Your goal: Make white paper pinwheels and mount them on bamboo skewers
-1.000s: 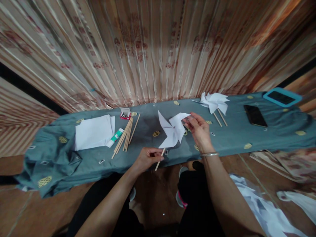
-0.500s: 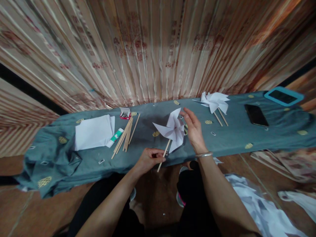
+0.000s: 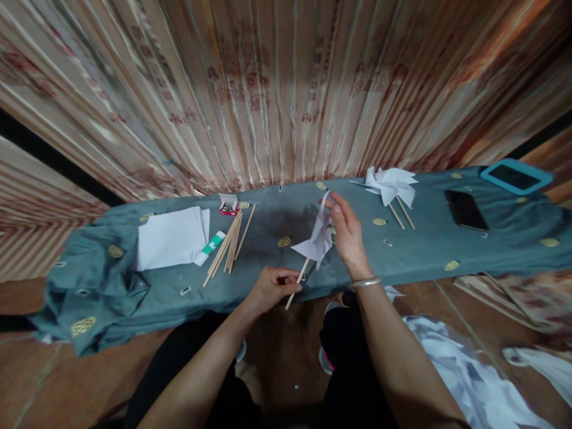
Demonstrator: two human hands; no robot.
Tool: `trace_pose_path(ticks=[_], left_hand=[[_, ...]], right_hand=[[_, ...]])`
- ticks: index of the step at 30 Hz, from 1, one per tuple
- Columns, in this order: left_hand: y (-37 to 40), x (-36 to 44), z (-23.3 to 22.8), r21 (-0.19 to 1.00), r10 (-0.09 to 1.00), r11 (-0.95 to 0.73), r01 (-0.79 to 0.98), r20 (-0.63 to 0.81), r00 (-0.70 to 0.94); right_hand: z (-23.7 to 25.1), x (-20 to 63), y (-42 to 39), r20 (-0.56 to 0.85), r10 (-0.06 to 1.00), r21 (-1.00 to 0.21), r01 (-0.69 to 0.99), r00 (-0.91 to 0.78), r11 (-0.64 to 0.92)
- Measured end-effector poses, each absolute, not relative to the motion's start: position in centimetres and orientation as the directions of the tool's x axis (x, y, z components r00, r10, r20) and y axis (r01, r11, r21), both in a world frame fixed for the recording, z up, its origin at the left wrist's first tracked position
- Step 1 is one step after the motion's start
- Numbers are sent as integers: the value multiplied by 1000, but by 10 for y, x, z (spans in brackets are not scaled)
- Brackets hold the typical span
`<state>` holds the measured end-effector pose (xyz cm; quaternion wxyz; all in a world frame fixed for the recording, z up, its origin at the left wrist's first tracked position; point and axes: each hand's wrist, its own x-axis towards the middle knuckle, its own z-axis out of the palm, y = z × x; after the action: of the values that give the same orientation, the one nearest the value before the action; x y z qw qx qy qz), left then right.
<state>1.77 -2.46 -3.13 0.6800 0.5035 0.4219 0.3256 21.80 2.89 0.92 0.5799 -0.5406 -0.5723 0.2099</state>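
Note:
A white paper pinwheel (image 3: 316, 241) is held above the front of the cloth-covered table, its blades turned partly edge-on. My left hand (image 3: 273, 290) pinches the pinwheel's wooden stick (image 3: 302, 271) near its lower end between thumb and fingers. At the upper right of the blades is my right hand (image 3: 348, 229), with a bracelet at the wrist. Its fingers are apart and reach to the edge of the top blade, seeming to touch it. The pinwheel's centre cannot be made out from this angle.
On the grey-green cloth (image 3: 339, 280) lie a stack of white paper (image 3: 172, 238), a glue stick (image 3: 210, 248), several wooden sticks (image 3: 226, 250) and a small red box of metal pins (image 3: 229, 205). Further right are more pinwheels (image 3: 391, 183), a phone (image 3: 466, 210) and a blue-framed device (image 3: 516, 176).
The pinwheel's blades have turned, from facing me broadly to nearly edge-on. My right hand has shifted slightly left at the blade's tip. My left hand keeps its place on the stick.

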Motion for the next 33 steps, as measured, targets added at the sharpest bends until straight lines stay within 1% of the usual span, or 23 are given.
trace_pose_path(ticks=[4, 8, 13, 16, 19, 22, 24, 28, 33], left_hand=[[-23, 19, -29, 962, 875, 270, -33, -231, 426], [-23, 19, -26, 967, 879, 249, -44, -207, 429], [-22, 19, -26, 979, 921, 194, -63, -160, 356], [-19, 20, -26, 989, 953, 126, -83, -97, 288], [-15, 20, -24, 996, 963, 53, -65, -34, 268], [-12, 19, -20, 999, 968, -5, -35, 13, 251], [-11, 17, -16, 999, 972, -35, -13, 37, 230], [-9, 10, -9, 999, 981, -48, 5, 46, 189], [-6, 3, -2, 998, 990, -28, -56, 35, 137]], right_hand=[[20, 208, 22, 470, 853, -833, 434, 225, 344], [30, 197, 15, 516, 845, -766, 518, 143, 380], [42, 179, 7, 600, 800, -600, 646, -26, 471], [48, 167, 2, 616, 778, -492, 712, -124, 502], [53, 155, -4, 621, 760, -386, 769, -191, 509], [55, 146, -10, 619, 744, -306, 795, -252, 524], [56, 141, -13, 608, 740, -281, 793, -289, 540], [56, 135, -19, 590, 743, -287, 778, -316, 559], [52, 132, -25, 585, 739, -296, 760, -335, 578]])
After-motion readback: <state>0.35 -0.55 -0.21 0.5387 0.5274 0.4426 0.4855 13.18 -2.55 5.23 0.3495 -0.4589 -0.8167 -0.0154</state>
